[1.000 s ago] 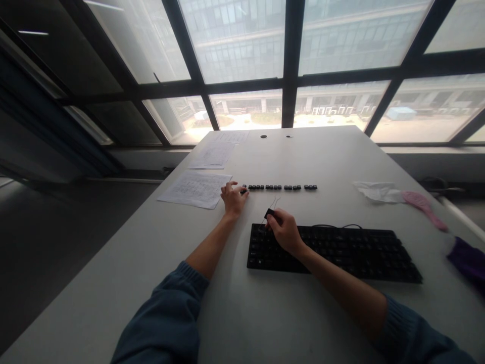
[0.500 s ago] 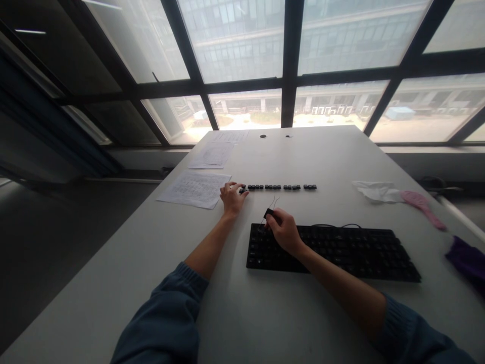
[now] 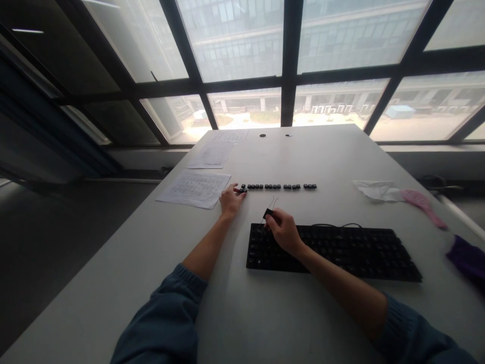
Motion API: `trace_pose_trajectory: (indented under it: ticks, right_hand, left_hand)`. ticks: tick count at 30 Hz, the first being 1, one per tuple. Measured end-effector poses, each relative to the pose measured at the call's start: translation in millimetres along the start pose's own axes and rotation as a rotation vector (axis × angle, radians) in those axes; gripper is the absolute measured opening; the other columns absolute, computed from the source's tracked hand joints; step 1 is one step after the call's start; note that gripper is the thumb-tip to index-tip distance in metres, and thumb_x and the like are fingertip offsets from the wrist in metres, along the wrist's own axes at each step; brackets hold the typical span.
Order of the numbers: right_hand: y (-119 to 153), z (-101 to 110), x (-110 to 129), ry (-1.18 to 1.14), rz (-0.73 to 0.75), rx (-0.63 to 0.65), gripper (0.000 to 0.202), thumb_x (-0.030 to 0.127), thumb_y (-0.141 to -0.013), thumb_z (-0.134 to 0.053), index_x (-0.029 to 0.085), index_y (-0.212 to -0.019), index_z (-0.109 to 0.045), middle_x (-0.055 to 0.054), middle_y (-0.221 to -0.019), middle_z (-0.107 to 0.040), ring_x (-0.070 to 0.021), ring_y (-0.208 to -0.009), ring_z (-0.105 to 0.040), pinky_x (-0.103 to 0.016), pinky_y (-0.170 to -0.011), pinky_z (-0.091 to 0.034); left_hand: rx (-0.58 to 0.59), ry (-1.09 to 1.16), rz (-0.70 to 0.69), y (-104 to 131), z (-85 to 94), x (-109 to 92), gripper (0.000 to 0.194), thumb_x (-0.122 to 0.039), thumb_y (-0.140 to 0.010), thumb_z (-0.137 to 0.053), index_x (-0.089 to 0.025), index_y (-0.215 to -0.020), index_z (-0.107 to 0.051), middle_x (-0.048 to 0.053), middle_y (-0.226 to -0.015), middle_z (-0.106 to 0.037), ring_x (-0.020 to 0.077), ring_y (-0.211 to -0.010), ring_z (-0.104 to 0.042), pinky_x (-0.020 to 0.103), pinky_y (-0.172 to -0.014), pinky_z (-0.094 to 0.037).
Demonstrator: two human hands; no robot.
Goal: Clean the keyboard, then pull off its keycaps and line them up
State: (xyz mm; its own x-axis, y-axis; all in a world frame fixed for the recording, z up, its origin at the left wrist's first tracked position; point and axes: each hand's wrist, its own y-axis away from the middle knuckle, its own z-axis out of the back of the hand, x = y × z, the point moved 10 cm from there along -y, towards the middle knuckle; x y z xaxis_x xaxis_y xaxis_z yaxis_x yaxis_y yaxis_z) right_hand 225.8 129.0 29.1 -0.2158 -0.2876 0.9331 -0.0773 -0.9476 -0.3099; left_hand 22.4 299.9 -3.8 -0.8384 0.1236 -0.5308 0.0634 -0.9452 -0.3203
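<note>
Keyboard point(image 3: 341, 253) lies nearest, toward 4 o'clock from the middle of the view, long side across the white tabletop point(image 3: 151, 283). Above its top left corner, the right hand point(image 3: 284, 230) grips a wire tool point(image 3: 268, 213) by its dark middle, wire ends free. Toward 9 o'clock of that hand and a little farther, the left hand point(image 3: 230, 198) seems to pinch 1 small loose key point(image 3: 243, 191) between thumb and finger. Just beyond runs a row of keys point(image 3: 273, 186), mostly in 4 small groups, reaching toward 3 o'clock. Judging by this, at least 1 row's worth is off and lined up; most keys look seated, though the board is too dark to tell its gaps.

Purple cloth point(image 3: 468, 258) sits toward 4 o'clock; a pink brush point(image 3: 420, 205) and crumpled white tissue point(image 3: 379, 190) toward 3. Written papers point(image 3: 191, 189) lie toward 9, more sheets point(image 3: 211, 154) toward 11. Farthest, tall dark-framed windows point(image 3: 235, 45) fill 12 o'clock, facing a building point(image 3: 348, 35).
</note>
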Motion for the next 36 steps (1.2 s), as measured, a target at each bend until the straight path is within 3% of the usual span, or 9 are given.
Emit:
trace_pose_trajectory:
  ticks: [16,20,24,30,36]
  right_hand:
    - [0,8,3,-0.037,0.026,-0.082,0.026,0.033,-0.094,-0.053,0.021,-0.072,-0.057,-0.002,-0.073,-0.057,-0.0163,-0.067,-0.055,-0.028,-0.062,-0.044]
    - [2,10,9,-0.005,0.068,-0.099,0.025,0.030,-0.093,-0.053,0.021,-0.070,-0.056,-0.001,-0.073,-0.054,-0.0165,-0.069,-0.053,-0.028,-0.064,-0.043]
    - [3,9,14,0.026,0.114,-0.093,0.025,0.029,-0.094,-0.052,0.021,-0.071,-0.056,-0.002,-0.075,-0.055,-0.0173,-0.071,-0.053,-0.029,-0.067,-0.044]
    - [3,9,31,0.027,0.177,-0.059,0.021,0.028,-0.095,-0.051,0.022,-0.077,-0.059,-0.004,-0.083,-0.057,-0.0187,-0.077,-0.054,-0.031,-0.073,-0.045]
    - [6,14,38,0.039,0.173,-0.042,0.023,0.028,-0.095,-0.051,0.022,-0.074,-0.057,-0.003,-0.083,-0.057,-0.0186,-0.077,-0.054,-0.031,-0.073,-0.044]
  left_hand:
    - [-0.009,0.029,0.013,3,6.4,0,0.051,-0.033,-0.076,-0.079,-0.020,-0.123,-0.063,0.007,-0.100,-0.073,0.0243,-0.100,-0.066,0.033,-0.087,-0.045]
    - [-0.100,0.033,-0.008,11,21.1,-7,0.046,-0.034,-0.079,-0.076,-0.020,-0.121,-0.063,0.008,-0.105,-0.071,0.0250,-0.101,-0.063,0.035,-0.089,-0.045]
    - [-0.162,0.097,-0.087,32,40.5,-29,0.031,-0.031,-0.090,-0.061,-0.020,-0.119,-0.063,0.008,-0.105,-0.070,0.0235,-0.096,-0.062,0.038,-0.091,-0.046]
    - [-0.116,0.201,-0.243,88,63.8,-68,0.023,-0.029,-0.097,-0.049,-0.022,-0.110,-0.066,0.007,-0.106,-0.070,0.0213,-0.095,-0.063,0.037,-0.093,-0.048]
    - [-0.006,0.297,-0.278,131,67.6,-77,0.019,-0.029,-0.094,-0.052,-0.027,-0.104,-0.068,0.004,-0.098,-0.072,0.0210,-0.092,-0.064,0.037,-0.090,-0.051]
